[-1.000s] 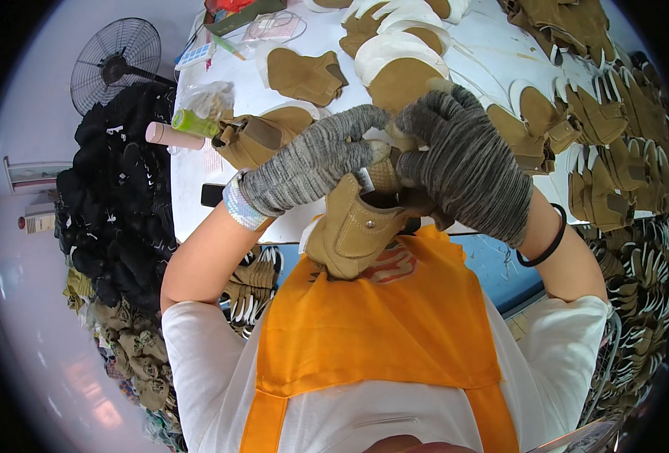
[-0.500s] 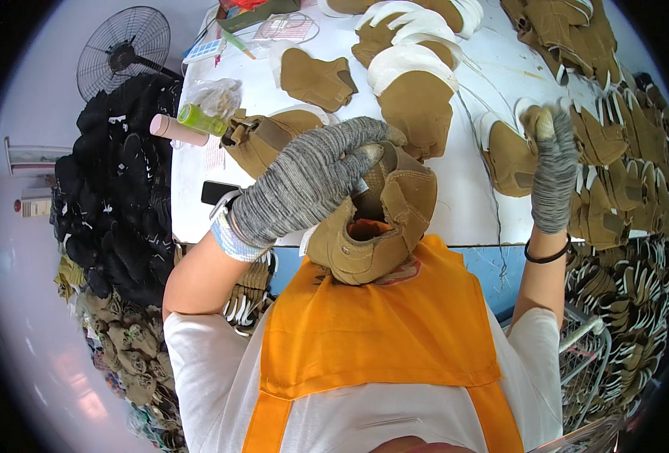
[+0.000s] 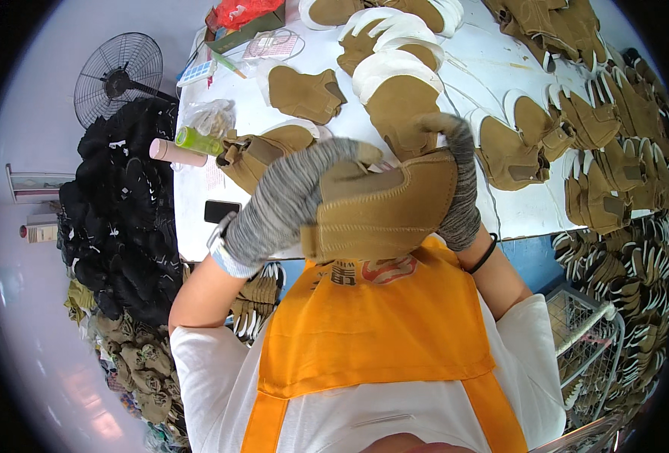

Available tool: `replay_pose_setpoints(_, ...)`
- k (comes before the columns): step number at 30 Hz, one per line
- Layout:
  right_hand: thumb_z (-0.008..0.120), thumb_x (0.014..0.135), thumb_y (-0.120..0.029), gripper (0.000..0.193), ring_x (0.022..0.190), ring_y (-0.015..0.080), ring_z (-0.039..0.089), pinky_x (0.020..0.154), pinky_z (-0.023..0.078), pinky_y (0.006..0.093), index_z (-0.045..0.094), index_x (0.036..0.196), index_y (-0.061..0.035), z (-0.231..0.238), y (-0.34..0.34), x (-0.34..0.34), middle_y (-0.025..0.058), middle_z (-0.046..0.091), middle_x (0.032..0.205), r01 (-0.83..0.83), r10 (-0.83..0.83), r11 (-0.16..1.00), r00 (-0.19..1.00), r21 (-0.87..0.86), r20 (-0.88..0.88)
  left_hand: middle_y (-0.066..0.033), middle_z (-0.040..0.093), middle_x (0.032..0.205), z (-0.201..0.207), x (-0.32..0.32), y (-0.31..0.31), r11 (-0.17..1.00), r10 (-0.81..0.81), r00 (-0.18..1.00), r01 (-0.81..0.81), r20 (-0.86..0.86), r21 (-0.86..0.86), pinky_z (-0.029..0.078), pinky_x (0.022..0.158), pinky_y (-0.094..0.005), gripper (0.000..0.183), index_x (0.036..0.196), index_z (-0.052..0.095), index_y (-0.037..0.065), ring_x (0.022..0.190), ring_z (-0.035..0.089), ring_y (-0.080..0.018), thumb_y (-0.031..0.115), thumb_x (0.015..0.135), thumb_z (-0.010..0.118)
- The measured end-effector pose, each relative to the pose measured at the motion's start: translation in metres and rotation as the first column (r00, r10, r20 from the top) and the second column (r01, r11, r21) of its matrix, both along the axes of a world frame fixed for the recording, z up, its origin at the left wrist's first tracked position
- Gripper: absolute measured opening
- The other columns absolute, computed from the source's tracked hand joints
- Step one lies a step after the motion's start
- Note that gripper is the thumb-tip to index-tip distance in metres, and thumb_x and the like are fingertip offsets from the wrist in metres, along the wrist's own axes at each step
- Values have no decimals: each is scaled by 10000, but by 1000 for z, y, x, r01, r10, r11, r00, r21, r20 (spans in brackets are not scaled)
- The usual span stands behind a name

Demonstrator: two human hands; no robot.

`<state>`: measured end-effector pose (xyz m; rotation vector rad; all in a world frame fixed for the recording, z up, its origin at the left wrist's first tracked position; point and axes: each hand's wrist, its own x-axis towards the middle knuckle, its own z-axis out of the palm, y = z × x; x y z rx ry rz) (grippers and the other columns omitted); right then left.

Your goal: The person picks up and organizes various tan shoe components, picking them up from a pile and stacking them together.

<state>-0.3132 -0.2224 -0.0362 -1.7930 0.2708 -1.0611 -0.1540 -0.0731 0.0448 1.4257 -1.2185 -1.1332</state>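
Observation:
A brown shoe upper (image 3: 383,211) with pale stitching is held sideways in front of my orange apron. My left hand (image 3: 293,196), in a grey knit glove, grips its left end, thumb and fingers at the upper edge. At its right end my right hand (image 3: 461,189), gloved the same way, is wrapped around the rounded side; some of its fingers are hidden behind the upper. Just beyond lie brown uppers with white toe linings (image 3: 402,98) on the white table (image 3: 270,241). Another brown upper (image 3: 274,151) rests past my left hand.
A black phone (image 3: 221,211), a pink bottle (image 3: 177,152) and a green-lidded container (image 3: 198,141) are on the table's left side. More brown uppers (image 3: 595,189) line the right side. Left of the table rises a black shoe pile (image 3: 119,196) beside a fan (image 3: 119,79). A wire cart (image 3: 591,355) stands lower right.
My right hand has come in from the right side of the table onto the upper. The upper has turned from showing its opening to showing its stitched side.

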Motion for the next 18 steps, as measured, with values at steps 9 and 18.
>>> replay_pose_setpoints(9,675,795,-102,486,1032,198,523,897,452,301,438,1216,-51,-11,17,-1,90,506,1099,-26,18,991,998,129,67,-99,626,1064,-15,-43,4,955,295,914,-277,280,-103,493,789,-297,406,1212,536,94,932,623,-223,207,835,637)
replay_pose_setpoints(18,594,849,-72,400,990,202,563,843,494,295,461,1225,-65,-6,6,5,98,552,1071,-349,246,650,937,674,248,-108,647,919,-14,-19,7,983,151,684,-31,714,-178,499,722,-325,357,1069,612,72,844,634,-256,220,754,687)
